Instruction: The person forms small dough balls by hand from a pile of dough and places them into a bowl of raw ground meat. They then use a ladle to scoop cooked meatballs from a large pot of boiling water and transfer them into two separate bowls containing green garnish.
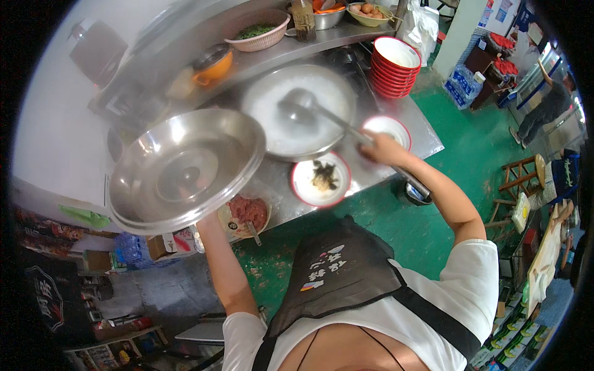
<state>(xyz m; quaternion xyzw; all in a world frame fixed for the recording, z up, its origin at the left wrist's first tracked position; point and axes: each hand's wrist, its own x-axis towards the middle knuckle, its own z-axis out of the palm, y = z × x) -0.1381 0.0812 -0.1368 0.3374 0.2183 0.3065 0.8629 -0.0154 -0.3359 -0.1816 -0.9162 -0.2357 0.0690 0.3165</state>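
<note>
A wide stainless steel lid (pixel 185 174) is held up at the left, tilted, its hollow side towards me. Only my left forearm (pixel 222 259) shows below its rim; the hand supporting it is hidden. My right hand (pixel 387 149) grips the long handle of a steel ladle (pixel 301 104), blurred, whose bowl is over a large round pan (pixel 260 143) of whitish, steaming liquid. Just in front of the pan, a red-rimmed white bowl (pixel 301 190) contains dark shreds and pale bits. Another red-rimmed bowl (pixel 383 124) sits partly behind my right hand.
Red bowls (pixel 394 69) are stacked at the counter's right corner. Minced meat (pixel 248 211) with a spoon fills a bowl near the lid. Along the back shelf (pixel 274 53) stand a pink basket (pixel 264 41) of greens, an orange pot (pixel 216 65) and a bowl of eggs (pixel 369 14).
</note>
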